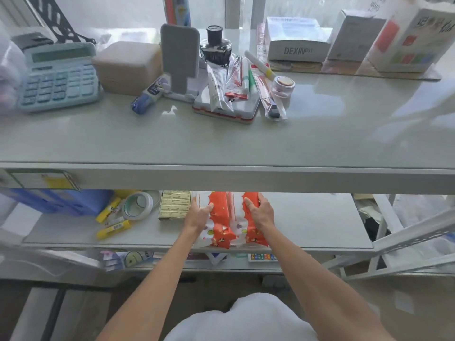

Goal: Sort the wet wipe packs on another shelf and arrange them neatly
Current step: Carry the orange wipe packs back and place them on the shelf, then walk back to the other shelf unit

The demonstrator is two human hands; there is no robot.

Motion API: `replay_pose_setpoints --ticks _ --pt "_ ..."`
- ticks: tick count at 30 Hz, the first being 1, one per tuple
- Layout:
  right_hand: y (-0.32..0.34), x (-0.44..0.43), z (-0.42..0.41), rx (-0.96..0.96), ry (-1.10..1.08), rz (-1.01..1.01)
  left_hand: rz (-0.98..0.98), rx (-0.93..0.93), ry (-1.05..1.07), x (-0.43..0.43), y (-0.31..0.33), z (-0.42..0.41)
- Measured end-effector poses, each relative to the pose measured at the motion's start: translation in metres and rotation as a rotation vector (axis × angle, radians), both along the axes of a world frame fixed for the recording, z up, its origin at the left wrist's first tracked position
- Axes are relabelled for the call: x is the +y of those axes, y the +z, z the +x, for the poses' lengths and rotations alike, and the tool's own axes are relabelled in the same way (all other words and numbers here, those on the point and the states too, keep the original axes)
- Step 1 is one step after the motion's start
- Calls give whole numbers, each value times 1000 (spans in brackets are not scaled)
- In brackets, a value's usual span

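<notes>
Two orange-and-white wet wipe packs lie side by side on the middle shelf [307, 225], their far ends hidden under the top shelf. My left hand [198, 214] grips the left wet wipe pack [220, 230] along its left side. My right hand [261, 212] holds the right wet wipe pack [253, 236] from the right side, fingers curled over its top. The two packs touch each other and their near ends reach the shelf's front edge.
Left of the packs on the same shelf are a gold box [174, 205], a tape roll [138, 205], yellow glue sticks [113, 227] and blue bins [61, 200]. The top shelf [221, 143] carries a calculator [57, 80], ink bottle [216, 45], pens and boxes [298, 43].
</notes>
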State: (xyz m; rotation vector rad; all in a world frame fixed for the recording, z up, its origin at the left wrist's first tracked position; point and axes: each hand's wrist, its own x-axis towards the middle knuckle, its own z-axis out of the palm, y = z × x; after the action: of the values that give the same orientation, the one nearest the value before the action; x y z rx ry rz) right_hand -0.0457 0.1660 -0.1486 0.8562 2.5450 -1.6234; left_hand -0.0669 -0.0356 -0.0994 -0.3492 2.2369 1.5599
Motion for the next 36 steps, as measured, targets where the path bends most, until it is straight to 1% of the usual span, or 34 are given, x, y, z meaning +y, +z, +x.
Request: replay_pose_setpoints --ticks 3,6,9,11,14,18,19,20,21,22,23,25,26,27,29,31,33,34,36 --pt "3 -11 1 2 11 -54 109 -41 21 -6 1 -1" --pt "5 -20 -3 -39 24 -51 158 -63 -12 -11 4 -7" --pt "5 -20 -3 -74 53 -60 138 -73 -42 -12 5 -9" --pt "5 -17 1 -60 59 -65 110 -37 -54 -10 7 -6" --pt "6 -22 7 -27 45 -71 84 32 -38 -10 3 -5" --pt "4 -27 5 -44 7 -81 65 27 -75 -7 11 -5" --pt "6 -26 5 -51 10 -75 23 20 -88 -6 14 -5" --pt "8 -25 6 -46 22 -66 -74 55 -88 -4 15 -5" --pt "10 -22 8 -41 29 -58 -216 148 -65 -2 16 -4" --pt "11 -20 12 -39 28 -46 -338 295 -40 2 15 -1" --pt "11 -18 17 -41 15 -35 -414 455 -42 9 15 4" --pt "12 -12 30 -46 -48 -15 -413 689 -176 33 11 15" --pt "11 -7 37 -40 -99 -9 -365 751 -295 48 12 23" --pt "13 0 47 -37 -157 -7 -291 767 -413 64 13 31" --pt "15 18 74 -55 -265 14 -195 700 -649 92 13 48" --pt "19 38 112 -104 -376 39 -169 529 -871 122 6 61" --pt "21 58 160 -168 -502 56 -201 297 -1069 152 1 80" --pt "21 66 185 -205 -578 65 -243 229 -1160 167 -3 91" --pt "23 81 238 -265 -726 95 -330 211 -1320 196 -13 116"
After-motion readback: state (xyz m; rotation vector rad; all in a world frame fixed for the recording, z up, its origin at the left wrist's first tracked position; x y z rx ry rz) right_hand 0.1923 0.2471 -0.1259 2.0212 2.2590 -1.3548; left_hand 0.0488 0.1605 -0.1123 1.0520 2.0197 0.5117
